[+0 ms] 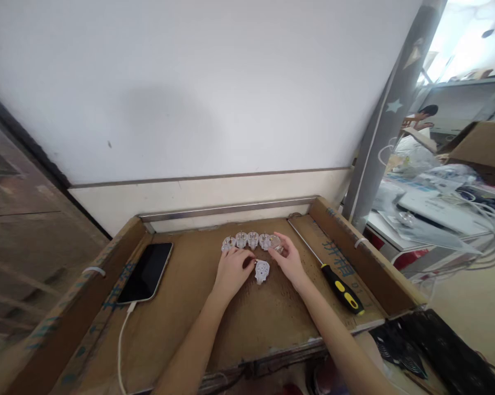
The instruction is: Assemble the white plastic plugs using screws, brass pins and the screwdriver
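Several clear plastic plug housings (pixel 252 239) with metal pins stand in a row on the cardboard. Just in front of them lies a separate translucent white plug piece (pixel 262 270), its inner side facing up. My left hand (pixel 234 267) is beside this piece, thumb and forefinger pinched at its upper left edge; whatever is between the fingertips is too small to name. At the right end of the row, my right hand (pixel 287 258) has its thumb and fingers closed around a clear plug cover (pixel 275 242), partly hidden by the fingers.
A yellow-and-black screwdriver (pixel 342 289) lies to the right. On the left is a phone (pixel 146 273) with a white cable (pixel 120 345). Raised cardboard sides (pixel 362 258) border the work surface. Beyond a grey post (pixel 389 115), a person (pixel 426 115) sits near cluttered tables.
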Demonstrator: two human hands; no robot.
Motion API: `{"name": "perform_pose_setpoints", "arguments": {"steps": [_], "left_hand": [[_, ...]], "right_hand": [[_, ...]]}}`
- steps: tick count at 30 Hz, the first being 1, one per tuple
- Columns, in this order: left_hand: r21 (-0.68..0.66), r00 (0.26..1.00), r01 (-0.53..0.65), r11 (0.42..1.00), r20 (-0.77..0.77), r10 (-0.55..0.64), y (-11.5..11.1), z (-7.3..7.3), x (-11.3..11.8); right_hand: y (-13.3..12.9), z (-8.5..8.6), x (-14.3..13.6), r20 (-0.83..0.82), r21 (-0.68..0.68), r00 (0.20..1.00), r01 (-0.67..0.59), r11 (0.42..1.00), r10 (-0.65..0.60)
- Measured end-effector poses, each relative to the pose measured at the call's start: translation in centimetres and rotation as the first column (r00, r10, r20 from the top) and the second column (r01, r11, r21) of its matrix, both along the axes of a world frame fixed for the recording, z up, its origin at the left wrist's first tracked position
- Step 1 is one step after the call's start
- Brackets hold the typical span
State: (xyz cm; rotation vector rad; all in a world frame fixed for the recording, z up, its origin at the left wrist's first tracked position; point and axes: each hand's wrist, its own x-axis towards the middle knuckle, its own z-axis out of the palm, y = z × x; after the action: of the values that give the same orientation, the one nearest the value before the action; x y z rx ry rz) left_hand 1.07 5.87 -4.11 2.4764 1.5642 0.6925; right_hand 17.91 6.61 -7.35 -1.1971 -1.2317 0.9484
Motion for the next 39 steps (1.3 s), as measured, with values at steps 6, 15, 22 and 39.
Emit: {"name": "perform_pose_setpoints", "arguments": {"steps": [6,15,22,39], "left_hand": [[0.020,0.998,-0.057,0.998,-0.019,0.058,0.1,-0.1,-0.1],[0.046,1.000,-0.021,0.999,-0.013,0.022,0.2,-0.4,-0.1],[0.140,0.999,-0.015,0.990,0.045,0.009,0.4,-0.5,0.0],[0.377,0.980,0.040,0.925,0.167,-0.110,0.1,-0.6,0.7]], "right_hand": [[0.1,0.2,0.2,-0.070,-0.088,0.997,-0.038,0.995,0.032],[-0.3,0.9,0.0,-0.155,-0.166,0.985,-0.100,0.981,0.074],[-0.2,0.8,-0.1,-0.201,-0.196,0.975,-0.134,0.971,0.094],[0.0,0.0,-0.1,-0.257,-0.192,0.944,-0.258,0.947,0.206]]}}
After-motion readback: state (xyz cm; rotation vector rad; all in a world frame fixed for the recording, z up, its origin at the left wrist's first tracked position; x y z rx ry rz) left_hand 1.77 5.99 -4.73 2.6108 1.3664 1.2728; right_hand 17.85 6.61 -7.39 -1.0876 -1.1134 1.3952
